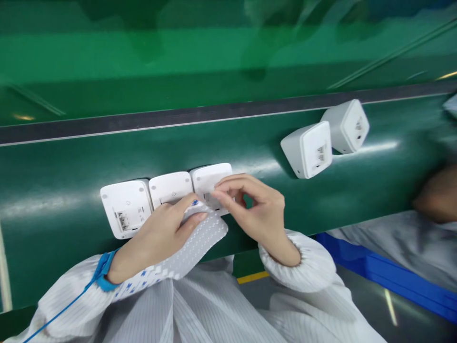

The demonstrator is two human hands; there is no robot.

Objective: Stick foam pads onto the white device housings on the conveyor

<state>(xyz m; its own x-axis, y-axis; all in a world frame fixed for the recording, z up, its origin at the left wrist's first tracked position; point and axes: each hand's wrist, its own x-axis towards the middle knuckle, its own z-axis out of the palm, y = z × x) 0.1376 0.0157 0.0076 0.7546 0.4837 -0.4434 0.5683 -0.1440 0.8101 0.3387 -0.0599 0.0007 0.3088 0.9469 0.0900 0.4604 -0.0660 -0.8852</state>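
Observation:
My left hand (167,228) grips a flexible sheet (200,238) with rows of small clear dots and blue marks between thumb and fingers. My right hand (250,205) is closed in a pinch over the right one of three white devices; what its fingertips hold is too small to make out. The left device (126,207) shows its label and corner dots. My left hand partly covers the middle device (170,185). The right device (212,176) lies under my right fingertips. All three sit side by side in a row.
Two more white devices, one nearer (316,150) and one behind it (350,126), stand tilted on the green surface (250,143). A dark strip (160,119) crosses behind. A blurred person's hand (437,195) is at the right edge, above a blue bin (385,271).

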